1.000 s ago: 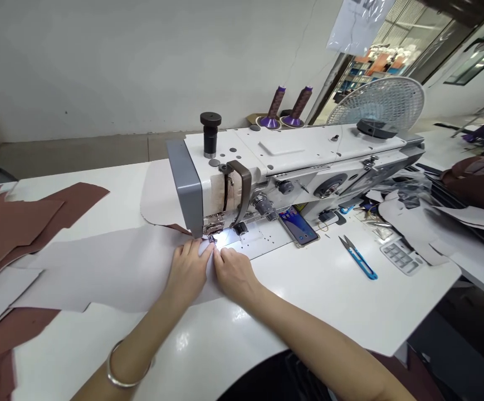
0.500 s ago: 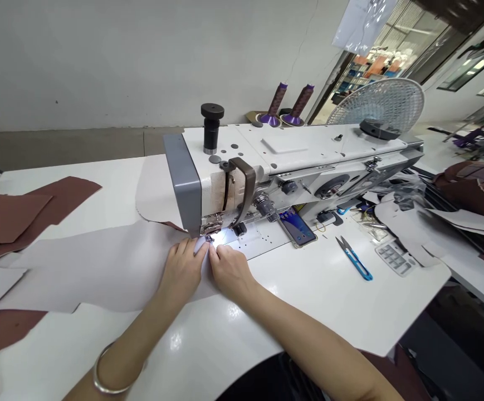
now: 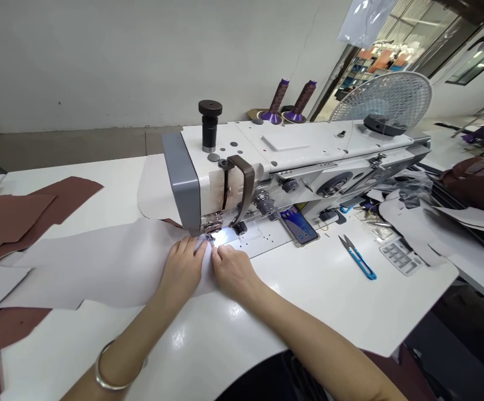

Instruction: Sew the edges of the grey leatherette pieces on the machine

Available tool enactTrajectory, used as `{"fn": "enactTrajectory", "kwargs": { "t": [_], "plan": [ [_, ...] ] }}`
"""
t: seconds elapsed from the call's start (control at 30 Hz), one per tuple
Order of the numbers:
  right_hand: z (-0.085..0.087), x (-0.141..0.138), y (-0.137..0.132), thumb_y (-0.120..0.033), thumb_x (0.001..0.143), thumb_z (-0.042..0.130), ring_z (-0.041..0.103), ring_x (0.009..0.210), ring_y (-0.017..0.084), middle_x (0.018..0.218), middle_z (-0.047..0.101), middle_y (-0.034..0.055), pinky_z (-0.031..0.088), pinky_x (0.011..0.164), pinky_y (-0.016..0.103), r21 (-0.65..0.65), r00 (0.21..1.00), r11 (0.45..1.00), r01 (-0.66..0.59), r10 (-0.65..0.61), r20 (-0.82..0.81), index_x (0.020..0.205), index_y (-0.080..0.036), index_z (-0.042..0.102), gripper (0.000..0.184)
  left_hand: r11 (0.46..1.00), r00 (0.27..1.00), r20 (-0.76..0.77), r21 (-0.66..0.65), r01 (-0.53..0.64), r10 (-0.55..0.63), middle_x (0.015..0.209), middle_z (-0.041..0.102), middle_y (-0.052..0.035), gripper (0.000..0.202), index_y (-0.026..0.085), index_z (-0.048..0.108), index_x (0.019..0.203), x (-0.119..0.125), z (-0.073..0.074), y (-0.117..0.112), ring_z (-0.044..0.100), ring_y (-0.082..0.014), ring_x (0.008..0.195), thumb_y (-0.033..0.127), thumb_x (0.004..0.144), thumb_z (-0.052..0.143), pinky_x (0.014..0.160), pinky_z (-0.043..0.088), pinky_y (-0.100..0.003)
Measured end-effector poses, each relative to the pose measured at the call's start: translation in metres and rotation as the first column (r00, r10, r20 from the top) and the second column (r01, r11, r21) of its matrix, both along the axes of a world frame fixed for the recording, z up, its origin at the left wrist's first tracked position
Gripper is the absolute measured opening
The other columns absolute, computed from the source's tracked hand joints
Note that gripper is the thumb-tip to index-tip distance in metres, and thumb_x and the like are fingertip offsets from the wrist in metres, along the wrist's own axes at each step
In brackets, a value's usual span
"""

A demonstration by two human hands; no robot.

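Pale grey leather (image 3: 99,264) lies flat under my left fingers (image 3: 192,246) and right fingers (image 3: 221,252), which sit close together and press down without pinching, right by the needle (image 3: 210,239) of the white sewing machine (image 3: 300,147). One slip closer and the needle could stab a fingertip, and if the leather bunches up, it could slide crooked.

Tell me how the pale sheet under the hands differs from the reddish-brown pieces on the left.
The pale grey sheet is one large piece; the reddish-brown pieces are several, overlapping. The sheet reaches the sewing machine's presser foot under the left hand and right hand; the brown pieces lie untouched on the left of the table. Both are flat, angular cut shapes.
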State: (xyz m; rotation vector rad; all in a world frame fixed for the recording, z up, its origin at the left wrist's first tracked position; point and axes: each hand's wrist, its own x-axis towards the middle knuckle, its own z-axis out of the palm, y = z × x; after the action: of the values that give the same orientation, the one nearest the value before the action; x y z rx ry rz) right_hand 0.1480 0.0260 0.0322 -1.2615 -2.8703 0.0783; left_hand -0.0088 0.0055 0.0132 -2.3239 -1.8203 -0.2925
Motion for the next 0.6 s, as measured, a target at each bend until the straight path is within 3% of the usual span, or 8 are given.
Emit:
{"fn": "enactTrajectory", "kwargs": {
  "t": [0.2, 0.4, 0.6],
  "plan": [
    [-0.001, -0.006, 0.005, -0.008, 0.088, 0.037, 0.05, 0.08, 0.02, 0.087, 0.057, 0.0095, 0.037, 0.056, 0.026, -0.021, 1.0, 1.0, 0.005, -0.006, -0.013, 0.102, -0.012, 0.054, 0.022, 1.0, 0.998, -0.06, 0.0, 0.022, -0.022, 0.11, 0.064, -0.0144, 0.039, 0.013, 0.06, 0.116, 0.001, 0.009, 0.001, 0.056, -0.027, 0.101, 0.007, 0.085, 0.037, 0.085, 0.042, -0.039],
    [0.002, -0.008, 0.009, -0.01, 0.087, 0.041, 0.051, 0.08, 0.019, 0.088, 0.057, 0.0087, 0.036, 0.055, 0.025, -0.072, 0.998, 0.996, 0.058, -0.059, -0.019, 0.095, -0.015, 0.054, 0.016, 0.996, 0.992, -0.09, 0.022, -0.09, 0.092, 0.106, 0.064, -0.0199, 0.036, 0.005, 0.059, 0.114, 0.016, 0.008, 0.001, 0.054, -0.0328, 0.107, 0.008, 0.086, 0.037, 0.092, 0.037, -0.047],
    [0.001, 0.0, -0.001, -0.006, 0.086, 0.038, 0.05, 0.078, 0.019, 0.087, 0.057, 0.0101, 0.034, 0.049, 0.026, -0.014, 0.999, 1.0, 0.019, -0.018, 0.03, 0.116, -0.009, 0.05, 0.032, 1.0, 0.997, -0.074, -0.013, 0.022, -0.023, 0.089, 0.067, -0.0149, 0.036, 0.008, 0.06, 0.108, -0.001, -0.001, 0.014, 0.058, -0.0284, 0.095, 0.005, 0.083, 0.036, 0.095, 0.036, -0.046]
  ]
}}
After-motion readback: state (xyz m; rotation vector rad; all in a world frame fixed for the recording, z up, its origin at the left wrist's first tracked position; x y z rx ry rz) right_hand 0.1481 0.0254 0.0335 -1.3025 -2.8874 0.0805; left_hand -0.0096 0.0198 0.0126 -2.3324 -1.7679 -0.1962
